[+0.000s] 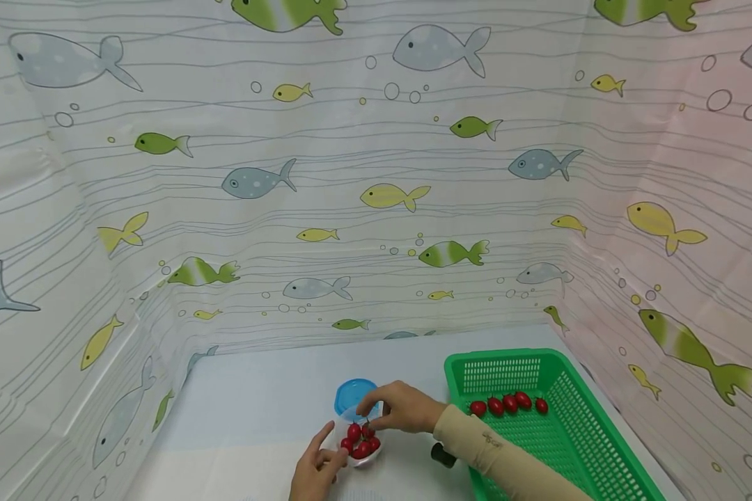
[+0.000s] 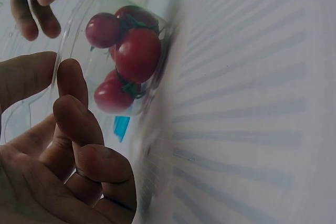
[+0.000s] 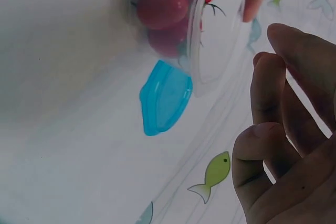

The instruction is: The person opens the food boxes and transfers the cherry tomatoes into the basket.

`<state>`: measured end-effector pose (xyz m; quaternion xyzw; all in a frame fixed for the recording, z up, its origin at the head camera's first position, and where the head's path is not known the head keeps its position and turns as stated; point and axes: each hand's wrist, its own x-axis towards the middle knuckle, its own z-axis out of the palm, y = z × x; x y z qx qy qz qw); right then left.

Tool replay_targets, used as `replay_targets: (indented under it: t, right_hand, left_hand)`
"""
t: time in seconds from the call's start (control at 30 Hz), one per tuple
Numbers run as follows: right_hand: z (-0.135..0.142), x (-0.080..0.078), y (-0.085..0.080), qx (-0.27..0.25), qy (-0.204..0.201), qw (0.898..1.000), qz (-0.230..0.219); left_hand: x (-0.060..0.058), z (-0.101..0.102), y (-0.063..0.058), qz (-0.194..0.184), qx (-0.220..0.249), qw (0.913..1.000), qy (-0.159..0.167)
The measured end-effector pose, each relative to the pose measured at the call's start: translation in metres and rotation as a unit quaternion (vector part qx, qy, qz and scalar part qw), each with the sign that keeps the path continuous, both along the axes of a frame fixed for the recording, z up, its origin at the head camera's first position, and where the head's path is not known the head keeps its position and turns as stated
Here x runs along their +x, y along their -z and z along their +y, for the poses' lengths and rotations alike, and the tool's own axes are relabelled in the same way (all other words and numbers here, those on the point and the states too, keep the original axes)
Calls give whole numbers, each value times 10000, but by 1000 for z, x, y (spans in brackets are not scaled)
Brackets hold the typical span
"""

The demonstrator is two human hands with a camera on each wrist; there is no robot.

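Observation:
A clear plastic container (image 1: 365, 462) stands on the table with several small red tomatoes (image 1: 363, 449) with green stems inside. At its left side, my left hand (image 1: 316, 470) pinches the rim between thumb and finger, as the left wrist view shows with the rim (image 2: 62, 45) passing between them. Over the far right part of the container, my right hand (image 1: 407, 407) has its fingers loosely bent and holds nothing. Its fingertips are apart from the tomatoes in the right wrist view, beside the rim. Just beyond the container lies a blue lid (image 3: 167, 98).
To the right is a green perforated basket (image 1: 564, 435), with several red tomatoes (image 1: 510, 403) in a row near its far end. My right forearm (image 1: 507, 452) crosses its near left side. Fish-patterned sheeting (image 1: 351, 229) walls the white table at the back and sides.

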<state>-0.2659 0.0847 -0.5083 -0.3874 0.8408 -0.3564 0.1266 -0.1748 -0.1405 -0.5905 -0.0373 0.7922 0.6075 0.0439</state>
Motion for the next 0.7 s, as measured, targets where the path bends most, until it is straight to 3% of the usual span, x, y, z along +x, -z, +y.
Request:
replay_targets:
  t: [0.17, 0.4, 0.7]
  right_hand:
    - [-10, 3, 4, 350, -114, 9993, -108]
    - [-20, 5, 11, 792, -425, 9959, 91]
    - [-26, 4, 18, 1133, -455, 9925, -78]
  left_hand:
    - [0, -1, 2, 15, 93, 10000, 0]
    - [0, -3, 2, 24, 151, 9999, 36]
    - [0, -5, 1, -4, 163, 9999, 30]
